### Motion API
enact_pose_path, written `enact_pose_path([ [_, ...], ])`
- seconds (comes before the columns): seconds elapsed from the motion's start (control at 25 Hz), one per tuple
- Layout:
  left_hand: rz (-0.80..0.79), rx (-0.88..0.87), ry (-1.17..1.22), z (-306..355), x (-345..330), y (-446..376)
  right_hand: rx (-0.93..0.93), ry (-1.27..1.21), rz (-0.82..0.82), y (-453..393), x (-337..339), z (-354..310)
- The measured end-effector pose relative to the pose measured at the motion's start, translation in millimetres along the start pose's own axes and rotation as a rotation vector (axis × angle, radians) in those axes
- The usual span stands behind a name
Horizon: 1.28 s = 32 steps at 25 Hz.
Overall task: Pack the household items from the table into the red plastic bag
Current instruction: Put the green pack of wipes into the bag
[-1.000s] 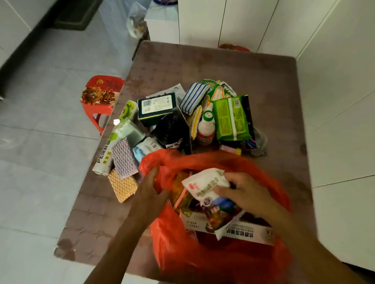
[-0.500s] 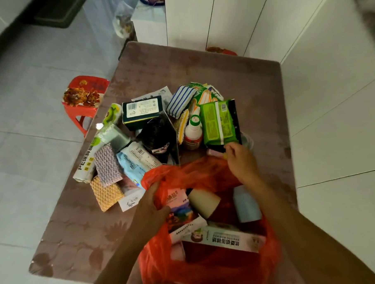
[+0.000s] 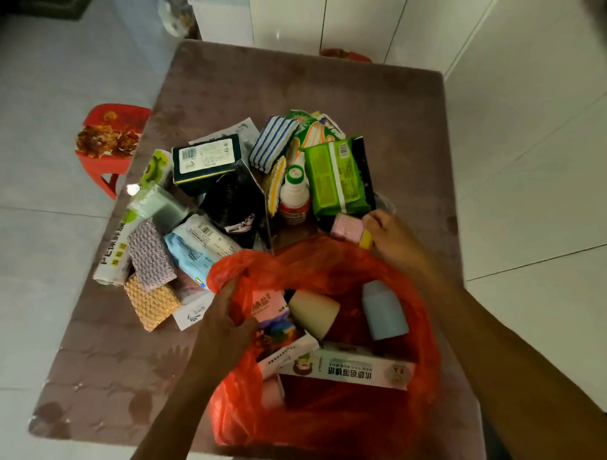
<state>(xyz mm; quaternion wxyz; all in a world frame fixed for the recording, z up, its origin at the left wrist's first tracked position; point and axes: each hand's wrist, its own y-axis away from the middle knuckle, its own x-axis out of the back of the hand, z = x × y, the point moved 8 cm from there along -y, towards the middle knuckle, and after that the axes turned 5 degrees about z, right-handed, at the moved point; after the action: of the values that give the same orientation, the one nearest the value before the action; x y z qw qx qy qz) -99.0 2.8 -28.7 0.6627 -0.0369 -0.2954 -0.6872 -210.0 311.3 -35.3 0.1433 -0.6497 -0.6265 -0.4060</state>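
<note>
Red plastic bag (image 3: 324, 420) is being held open at the near edge of the table (image 3: 288, 84), its left rim being gripped by the left hand (image 3: 223, 327). A small pink packet (image 3: 347, 228) with a yellow end is being grasped by the right hand (image 3: 392, 233) just beyond the bag's far rim. Inside the bag, a long white box (image 3: 346, 372) printed with Chinese characters, a pale blue container (image 3: 384, 309), a cardboard tube (image 3: 314, 312) and a pink packet marked 盐 (image 3: 267, 304) are being carried. Beyond the hands, a green wrapped pack (image 3: 334, 176) with a barcode, a white bottle (image 3: 295, 199), a dark box (image 3: 207, 161) with a barcode label, a blue-striped cloth (image 3: 272, 144) and a roll lettered "PE" (image 3: 113, 252) are lying heaped together. Other print is too blurred to be read.
</note>
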Motion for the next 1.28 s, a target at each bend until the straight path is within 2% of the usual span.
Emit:
enact_pose_path([
  [0.08,0.033,-0.017,-0.003,8.8,1.6,-3.4,-0.025,-0.108,0.028,40.0,24.0,6.8],
  [0.2,0.044,-0.011,0.005,9.6,-1.3,-5.5,-0.156,-0.196,-0.088,111.8,5.6,31.1],
  [0.28,0.025,-0.005,0.023,6.1,-6.0,-6.4,-0.137,-0.081,-0.141,135.6,-18.3,31.8],
  [0.36,0.002,0.000,0.035,4.2,-9.3,-8.0,-0.098,0.082,-0.024,125.3,-18.4,22.7],
  [0.56,-0.022,0.023,0.040,5.3,-11.9,-10.6,0.003,0.084,0.242,35.1,28.0,-25.7],
  [0.64,-0.019,0.047,0.026,1.8,-11.7,-13.0,0.016,0.049,0.272,-9.1,30.0,-37.5],
  [0.8,-0.005,0.066,-0.017,-7.4,-8.3,-12.0,-0.129,-0.014,0.077,-72.4,-13.1,-25.4],
  [0.96,0.035,0.076,-0.011,-5.9,1.5,-9.1,-0.172,-0.353,0.061,-71.8,-19.6,-7.7],
  [1.04,0.028,0.066,-0.014,-6.2,6.6,-7.8,-0.163,-0.493,0.120,-51.5,5.8,-10.4],
  [1.12,0.004,0.049,0.022,-6.6,11.6,-6.3,-0.155,-0.646,0.096,-12.0,27.3,-18.4],
  [1.28,-0.026,-0.005,0.088,6.5,17.1,0.0,-0.109,-0.893,-0.206,102.3,37.1,-14.3],
])
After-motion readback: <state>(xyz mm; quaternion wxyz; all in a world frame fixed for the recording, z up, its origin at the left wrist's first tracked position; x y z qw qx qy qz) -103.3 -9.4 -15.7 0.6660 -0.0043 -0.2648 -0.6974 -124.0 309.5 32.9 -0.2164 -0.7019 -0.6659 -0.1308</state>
